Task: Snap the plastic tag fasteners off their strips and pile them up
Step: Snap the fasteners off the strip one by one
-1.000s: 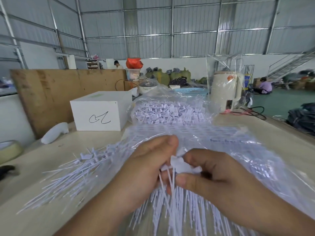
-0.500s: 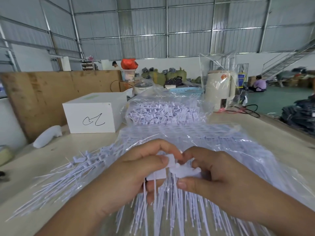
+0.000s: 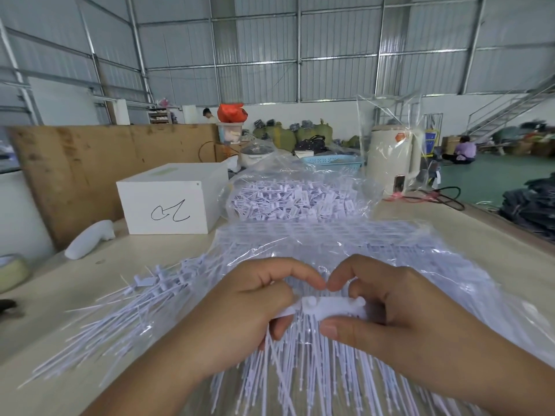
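Observation:
Both hands hold a strip of white plastic tag fasteners (image 3: 330,307) low in the middle of the view. My left hand (image 3: 240,319) pinches the strip's left end between thumb and fingers. My right hand (image 3: 399,313) pinches its right part, thumb underneath. Thin white tails hang down from the strip. A pile of loose fasteners (image 3: 126,313) fans out to the left on the table. A clear bag of uncut strips (image 3: 375,244) lies under and beyond my hands.
A second clear bag full of fasteners (image 3: 294,199) sits further back. A white box with a scribble (image 3: 171,202) stands at the left, with a white plastic object (image 3: 87,238) beside it. A cream kettle (image 3: 393,160) stands at the back right. A tape roll (image 3: 12,271) lies at the left edge.
The strip between my hands now lies flat and straight, where before it was bent at the middle. My forefingers have come together above it. The camera has shifted slightly.

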The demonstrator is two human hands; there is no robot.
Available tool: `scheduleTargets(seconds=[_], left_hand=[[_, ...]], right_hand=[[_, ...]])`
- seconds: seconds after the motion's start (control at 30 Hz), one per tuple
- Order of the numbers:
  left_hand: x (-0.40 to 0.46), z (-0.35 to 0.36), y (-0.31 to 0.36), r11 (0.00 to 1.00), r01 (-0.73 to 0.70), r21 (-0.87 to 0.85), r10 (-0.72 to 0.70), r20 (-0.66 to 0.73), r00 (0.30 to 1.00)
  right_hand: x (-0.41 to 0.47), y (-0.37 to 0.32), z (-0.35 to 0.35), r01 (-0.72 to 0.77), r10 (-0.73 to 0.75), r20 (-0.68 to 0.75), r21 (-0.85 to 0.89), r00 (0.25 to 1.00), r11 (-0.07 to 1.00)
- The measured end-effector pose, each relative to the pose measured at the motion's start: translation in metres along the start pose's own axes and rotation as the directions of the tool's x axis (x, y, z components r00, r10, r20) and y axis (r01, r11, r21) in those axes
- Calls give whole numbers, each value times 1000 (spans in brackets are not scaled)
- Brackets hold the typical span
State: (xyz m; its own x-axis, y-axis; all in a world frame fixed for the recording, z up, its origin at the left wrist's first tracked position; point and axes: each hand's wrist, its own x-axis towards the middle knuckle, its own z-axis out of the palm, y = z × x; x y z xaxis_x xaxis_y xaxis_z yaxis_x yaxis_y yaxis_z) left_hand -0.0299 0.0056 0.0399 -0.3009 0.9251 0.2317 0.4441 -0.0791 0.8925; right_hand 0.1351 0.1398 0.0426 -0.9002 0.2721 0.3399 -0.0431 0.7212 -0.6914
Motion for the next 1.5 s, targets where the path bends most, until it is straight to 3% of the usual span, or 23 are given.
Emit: scheduleTargets(seconds=[0.13, 0.2, 0.37, 0.47, 0.6, 0.67, 0.73, 0.83, 0.93, 1.03, 1.13, 1.2, 1.27, 1.37, 1.5], left_hand=[[-4, 1, 8, 992, 14, -129, 16, 229, 973], [-6, 0, 9, 993, 28, -114, 9, 309, 951], [-7, -4, 13, 991, 14, -136, 27, 297, 954], [-3, -5, 12, 994, -37, -106, 62, 243, 968], [2, -3, 7, 993, -83, -83, 95, 163, 982], [2, 0, 1, 989, -110, -97, 117, 68, 991], [1, 4, -7, 986, -112, -127, 114, 7, 993], [-1, 11, -13, 994, -93, -63, 91, -24, 996], [-6, 18, -15, 995, -76, -67, 71, -76, 995], [-6, 33, -12, 997, -61, -52, 44, -277, 960], [-4, 50, -11, 997, -59, -48, 24, -532, 847], [-4, 55, -12, 996, -54, -69, 0, -615, 789], [-3, 56, -14, 991, -54, -121, -36, -639, 768], [2, 54, -15, 942, -63, -329, -157, -599, 785], [3, 27, -23, 801, -66, -596, -320, -518, 793]], right_hand=[[2, 1, 1, -10, 10, 3, 38, 1000, 999], [2, 3, 4, -14, 14, 7, 9, 1000, 1000], [-1, -4, 6, 11, -10, -13, 61, 1000, 998], [-2, -5, 1, 68, -70, -11, -165, 997, 984], [-2, -5, -6, 181, -247, -25, -610, 969, 771], [-1, -7, -8, 119, -183, -19, -694, 983, 710], [-1, -3, -13, 26, -60, -31, -639, 998, 769], [3, 5, -16, -66, 85, 38, -360, 996, 931], [6, 7, -12, -130, 144, 59, -191, 988, 973], [9, 9, -6, -129, 118, -125, -83, 985, 988], [10, 4, 8, -81, 37, -301, -135, 953, 987], [11, 0, 17, -59, -3, -366, -158, 931, 986], [13, -3, 24, -66, -2, -414, -151, 910, 986], [16, -5, 33, -54, 17, -456, -68, 890, 996], [19, 1, 21, -61, 159, -564, 188, 810, 980]])
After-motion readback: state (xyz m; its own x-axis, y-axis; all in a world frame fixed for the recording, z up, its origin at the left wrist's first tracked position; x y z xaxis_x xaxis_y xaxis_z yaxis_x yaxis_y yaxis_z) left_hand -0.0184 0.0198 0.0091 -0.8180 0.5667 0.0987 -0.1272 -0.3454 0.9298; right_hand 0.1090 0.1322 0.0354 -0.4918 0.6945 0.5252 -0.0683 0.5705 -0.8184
